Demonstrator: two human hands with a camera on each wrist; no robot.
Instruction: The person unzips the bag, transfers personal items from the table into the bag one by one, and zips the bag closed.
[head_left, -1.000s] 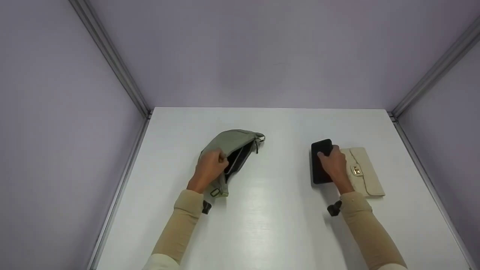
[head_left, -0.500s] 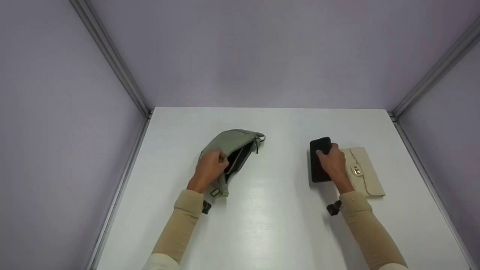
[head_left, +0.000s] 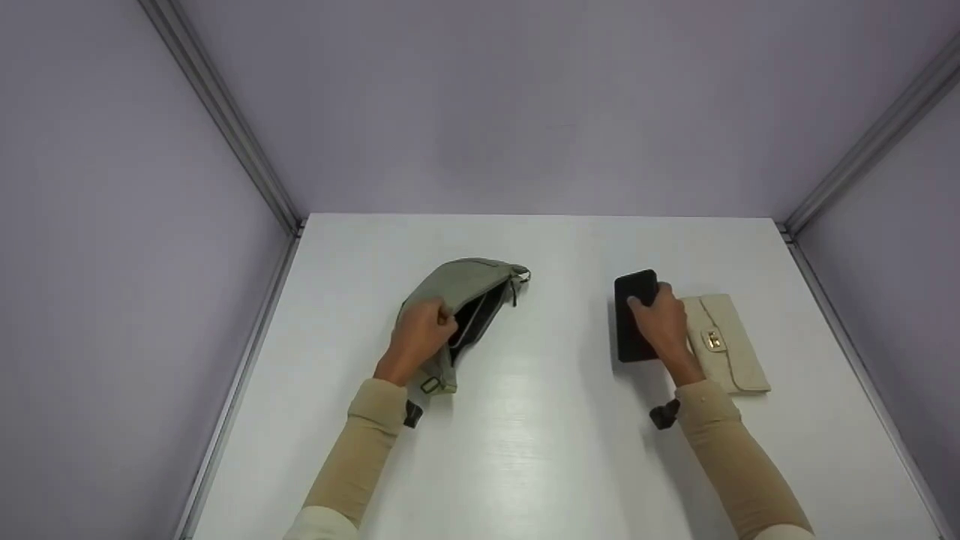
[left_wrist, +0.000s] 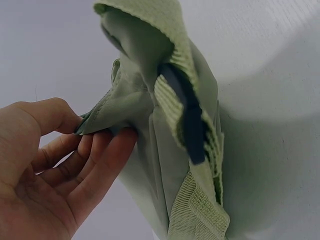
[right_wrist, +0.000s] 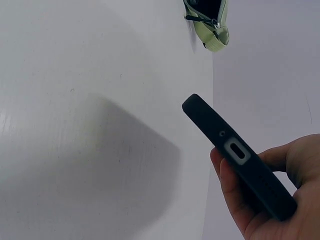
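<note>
My left hand (head_left: 417,335) pinches the upper lip of the green pouch (head_left: 465,289), its fingers (left_wrist: 102,160) holding the mouth agape; I can't tell what's inside. My right hand (head_left: 660,324) grips the black phone (head_left: 634,315), raised off the surface (head_left: 525,450); a cream wallet (head_left: 724,341) lies closed just beside it.

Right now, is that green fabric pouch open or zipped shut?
Open: the left hand pinches the green fabric pouch edge, baring its dark inside.

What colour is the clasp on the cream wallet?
Gold, on the cream wallet; the head view shows the clasp best.
</note>
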